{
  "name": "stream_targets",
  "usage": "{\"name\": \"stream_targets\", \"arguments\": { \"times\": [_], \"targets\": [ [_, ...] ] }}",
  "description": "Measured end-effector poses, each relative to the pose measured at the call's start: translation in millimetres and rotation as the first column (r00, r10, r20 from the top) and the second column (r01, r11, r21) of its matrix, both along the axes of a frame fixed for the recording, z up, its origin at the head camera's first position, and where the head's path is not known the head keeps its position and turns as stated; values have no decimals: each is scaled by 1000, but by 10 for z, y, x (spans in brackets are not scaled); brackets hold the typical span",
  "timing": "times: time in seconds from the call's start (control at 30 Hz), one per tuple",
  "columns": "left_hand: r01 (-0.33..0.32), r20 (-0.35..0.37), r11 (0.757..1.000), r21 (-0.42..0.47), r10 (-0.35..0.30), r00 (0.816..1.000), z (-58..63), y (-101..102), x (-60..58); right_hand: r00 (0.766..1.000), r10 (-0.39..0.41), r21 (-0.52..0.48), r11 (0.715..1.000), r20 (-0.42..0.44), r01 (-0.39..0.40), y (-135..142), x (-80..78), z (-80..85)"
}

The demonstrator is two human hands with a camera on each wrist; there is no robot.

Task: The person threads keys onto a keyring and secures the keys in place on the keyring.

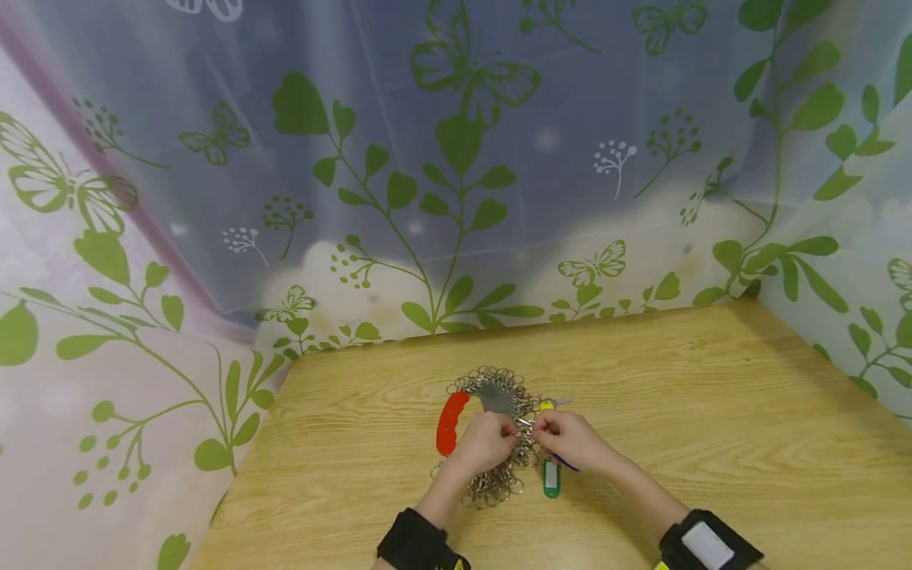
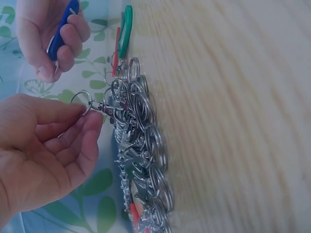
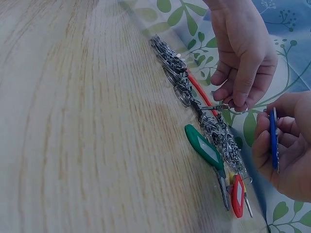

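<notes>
My left hand (image 1: 488,442) pinches a metal split ring (image 2: 81,101) between thumb and fingers. A swivel clasp (image 2: 101,106) joins this ring to a pile of key rings and clasps (image 1: 492,483) on the table. Just to the right, my right hand (image 1: 580,445) holds a blue key tag (image 2: 63,31), its fingers curled around it. A thin wire ring (image 2: 57,67) shows at the tag's end, by the fingertips. In the right wrist view, the tag stays apart from the ring in my left hand.
A red grooved handle (image 1: 450,426) with a grey flat part (image 1: 496,398) lies among the rings. Beside the pile are a green key tag (image 1: 552,478), a red key tag (image 3: 237,196) and a yellow tag (image 1: 547,404) with a key. A patterned curtain (image 1: 456,261) hangs behind the wooden table (image 1: 712,443).
</notes>
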State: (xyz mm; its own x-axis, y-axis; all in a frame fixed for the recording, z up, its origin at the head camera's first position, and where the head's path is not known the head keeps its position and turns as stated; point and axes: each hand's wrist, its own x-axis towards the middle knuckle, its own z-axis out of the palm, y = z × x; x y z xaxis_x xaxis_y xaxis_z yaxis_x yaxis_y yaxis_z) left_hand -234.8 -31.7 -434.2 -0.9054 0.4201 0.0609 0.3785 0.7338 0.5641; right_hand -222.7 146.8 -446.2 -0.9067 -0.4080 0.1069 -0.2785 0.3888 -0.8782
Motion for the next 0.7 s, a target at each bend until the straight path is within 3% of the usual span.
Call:
{"name": "stream_targets", "arguments": {
  "times": [0.33,0.6,0.7],
  "targets": [
    [-3,-110,1000,-28,0,994,-21,19,-7,999,-15,9,1000,-30,15,-13,11,16],
    [-55,62,996,71,50,997,7,18,-5,997,-16,29,999,-72,18,-31,35,28],
    [-64,93,994,83,56,994,20,20,-2,997,-16,23,1000,-78,18,-29,34,24]
  ]
}}
